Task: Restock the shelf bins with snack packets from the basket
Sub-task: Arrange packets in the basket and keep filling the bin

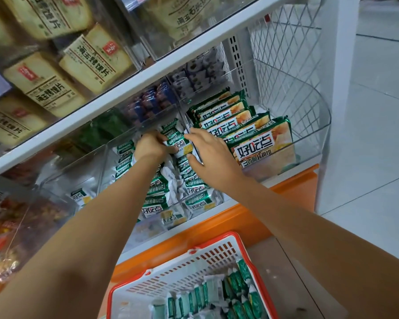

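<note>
A clear shelf bin (171, 221) holds several small green-and-white snack packets (156, 192) in rows. Deep inside that bin my left hand (151, 146) grips one small packet (179, 146) at the back. My right hand (207, 154) reaches in beside it, fingers spread and touching the same packet and the clear divider. Below, a white basket with a red rim (217, 252) sits on the floor with several more green packets (237, 293) in it.
To the right, a clear bin (313, 125) holds larger green packets (260, 143) standing in a row. Beige packets (90, 63) fill the upper shelf. An orange base (293, 180) runs under the bins. Red snack bags (7, 226) lie at the left.
</note>
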Motion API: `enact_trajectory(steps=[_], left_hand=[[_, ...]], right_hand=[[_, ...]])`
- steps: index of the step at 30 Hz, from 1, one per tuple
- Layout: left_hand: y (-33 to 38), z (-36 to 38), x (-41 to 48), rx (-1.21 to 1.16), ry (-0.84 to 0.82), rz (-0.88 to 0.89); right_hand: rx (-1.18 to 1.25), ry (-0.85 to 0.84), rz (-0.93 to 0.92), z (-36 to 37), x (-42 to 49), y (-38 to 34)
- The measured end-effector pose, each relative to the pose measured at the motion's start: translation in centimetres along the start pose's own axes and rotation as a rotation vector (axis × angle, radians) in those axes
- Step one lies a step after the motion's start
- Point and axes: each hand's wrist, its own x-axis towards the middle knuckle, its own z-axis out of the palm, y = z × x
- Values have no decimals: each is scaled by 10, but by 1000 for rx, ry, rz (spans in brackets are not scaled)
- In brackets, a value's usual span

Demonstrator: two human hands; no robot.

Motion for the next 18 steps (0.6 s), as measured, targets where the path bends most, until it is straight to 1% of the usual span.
enact_trajectory(steps=[4,9,13,15,18], left_hand=[[2,-8,-11,-52,-11,17],[0,-23,-48,-119,122,132],[-6,-32,-92,-153,181,191],[-12,-31,-117,-188,208,246],[-27,-24,-155,-201,271,389]], right_hand=[[31,-41,-2,-5,-4,-3],[38,52,-108,-13,-20,-18],[35,112,-201,-15,-48,-30],[52,132,-228,-13,-68,-35],[52,89,-195,-4,-98,-33]])
